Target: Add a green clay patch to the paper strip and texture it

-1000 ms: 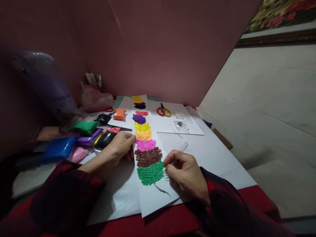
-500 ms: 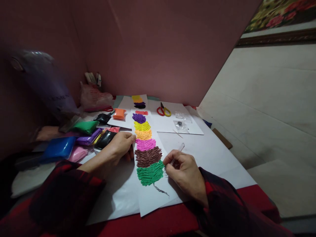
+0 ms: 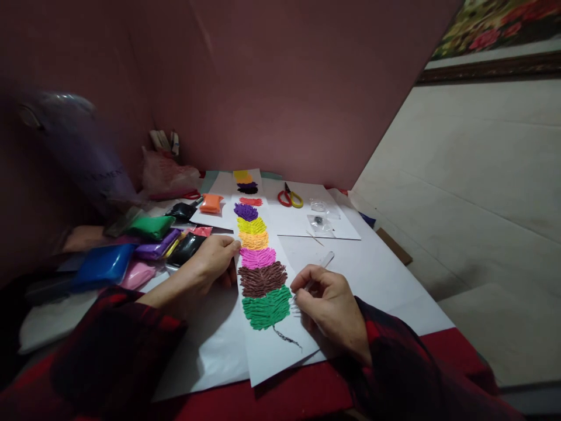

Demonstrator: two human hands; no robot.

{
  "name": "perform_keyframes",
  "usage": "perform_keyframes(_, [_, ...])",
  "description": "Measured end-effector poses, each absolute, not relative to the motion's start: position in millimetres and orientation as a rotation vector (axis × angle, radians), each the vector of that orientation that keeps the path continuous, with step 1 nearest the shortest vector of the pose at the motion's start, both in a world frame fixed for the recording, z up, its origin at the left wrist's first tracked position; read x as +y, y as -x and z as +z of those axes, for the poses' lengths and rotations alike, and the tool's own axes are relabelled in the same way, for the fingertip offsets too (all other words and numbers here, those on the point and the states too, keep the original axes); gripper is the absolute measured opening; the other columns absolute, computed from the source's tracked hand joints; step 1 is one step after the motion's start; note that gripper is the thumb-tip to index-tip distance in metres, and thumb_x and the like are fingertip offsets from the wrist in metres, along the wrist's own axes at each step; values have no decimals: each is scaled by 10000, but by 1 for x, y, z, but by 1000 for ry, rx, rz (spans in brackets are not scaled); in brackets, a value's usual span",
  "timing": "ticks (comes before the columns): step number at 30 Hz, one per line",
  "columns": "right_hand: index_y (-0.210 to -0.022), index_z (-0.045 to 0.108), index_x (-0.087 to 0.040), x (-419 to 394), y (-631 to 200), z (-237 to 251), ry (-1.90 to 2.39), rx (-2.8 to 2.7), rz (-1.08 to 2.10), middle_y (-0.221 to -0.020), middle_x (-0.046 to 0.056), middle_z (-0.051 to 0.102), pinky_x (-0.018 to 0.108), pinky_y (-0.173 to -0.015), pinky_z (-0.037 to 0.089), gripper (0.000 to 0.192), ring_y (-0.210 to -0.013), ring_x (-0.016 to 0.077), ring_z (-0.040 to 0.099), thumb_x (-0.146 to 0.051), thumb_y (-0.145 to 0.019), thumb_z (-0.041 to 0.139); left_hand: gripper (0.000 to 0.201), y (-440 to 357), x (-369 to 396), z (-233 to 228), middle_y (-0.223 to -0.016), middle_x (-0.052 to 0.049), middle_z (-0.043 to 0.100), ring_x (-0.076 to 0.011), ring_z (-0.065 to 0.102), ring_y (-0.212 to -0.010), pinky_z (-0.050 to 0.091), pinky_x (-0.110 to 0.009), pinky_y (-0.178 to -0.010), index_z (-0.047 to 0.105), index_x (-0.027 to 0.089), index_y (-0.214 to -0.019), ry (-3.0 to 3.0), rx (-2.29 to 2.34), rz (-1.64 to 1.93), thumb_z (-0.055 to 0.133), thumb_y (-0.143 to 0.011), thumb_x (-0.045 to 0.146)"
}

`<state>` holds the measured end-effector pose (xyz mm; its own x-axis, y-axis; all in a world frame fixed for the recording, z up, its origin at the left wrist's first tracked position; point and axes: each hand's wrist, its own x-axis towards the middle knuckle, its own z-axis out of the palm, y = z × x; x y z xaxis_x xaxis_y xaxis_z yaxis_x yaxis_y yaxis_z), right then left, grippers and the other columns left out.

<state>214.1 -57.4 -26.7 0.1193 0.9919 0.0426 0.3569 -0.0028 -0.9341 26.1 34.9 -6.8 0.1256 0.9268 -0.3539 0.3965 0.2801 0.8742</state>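
A long white paper strip (image 3: 280,351) lies in front of me, covered with ridged clay patches in a column: purple, yellow, orange, pink, brown and green (image 3: 266,307). My left hand (image 3: 210,263) rests flat on the strip's left edge beside the pink patch. My right hand (image 3: 326,304) grips a thin clear plastic tool (image 3: 324,261), its tip at the right edge of the green patch. A dark scribbled stem (image 3: 287,338) trails below the green.
Packets of coloured clay, blue (image 3: 103,264), green (image 3: 151,226), purple, black and orange (image 3: 211,203), lie at the left. Red-and-yellow scissors (image 3: 289,197) and small clear bags (image 3: 319,222) sit on white sheets farther back. A pink wall stands behind; a red cloth covers the table edge (image 3: 442,342).
The tool's upper end has swung slightly as my right hand works at the green patch's edge. My left hand has stayed put.
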Motion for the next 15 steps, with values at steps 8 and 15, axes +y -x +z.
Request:
perform_keyframes(8, [-708, 618, -169, -54, -215, -26, 1521, -1315, 830, -484, -49, 526, 220, -354, 343, 93, -338, 95, 463, -184, -664, 537, 397, -27, 34, -5, -326, 36, 478, -94, 404, -250, 254, -207, -337, 420, 209, -576, -1288, 1479, 594, 343, -965, 193])
perform_keyframes(15, [-788, 638, -167, -52, -217, -25, 1513, -1326, 811, -438, -60, 494, 227, -352, 327, 122, -344, 103, 430, -276, -755, 595, 398, -28, 33, -4, -339, 33, 465, -98, 405, -270, 270, -220, -354, 430, 210, -575, -1289, 1495, 589, 338, -963, 208])
